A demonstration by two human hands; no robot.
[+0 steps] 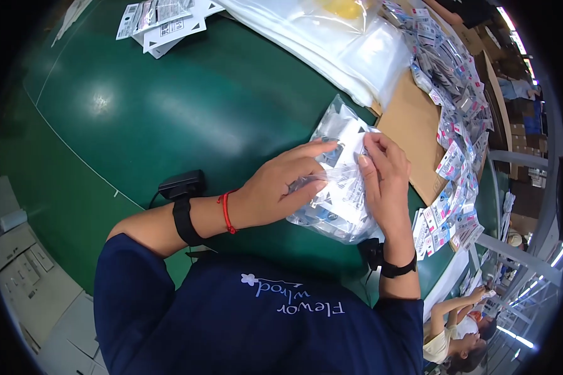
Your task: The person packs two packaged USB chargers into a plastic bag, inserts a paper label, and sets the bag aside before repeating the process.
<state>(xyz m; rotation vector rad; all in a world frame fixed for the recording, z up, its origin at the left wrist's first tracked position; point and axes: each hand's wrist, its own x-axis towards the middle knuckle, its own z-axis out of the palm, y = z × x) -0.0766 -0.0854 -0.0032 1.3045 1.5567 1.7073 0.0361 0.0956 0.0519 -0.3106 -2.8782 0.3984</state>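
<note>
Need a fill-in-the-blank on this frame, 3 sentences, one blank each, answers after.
1. Both the left hand and the right hand grip a clear plastic ____ of small packets.
2. The table surface is coloured ____.
3. The red string bracelet sits on the ____ wrist.

Answers: bag; green; left
</note>
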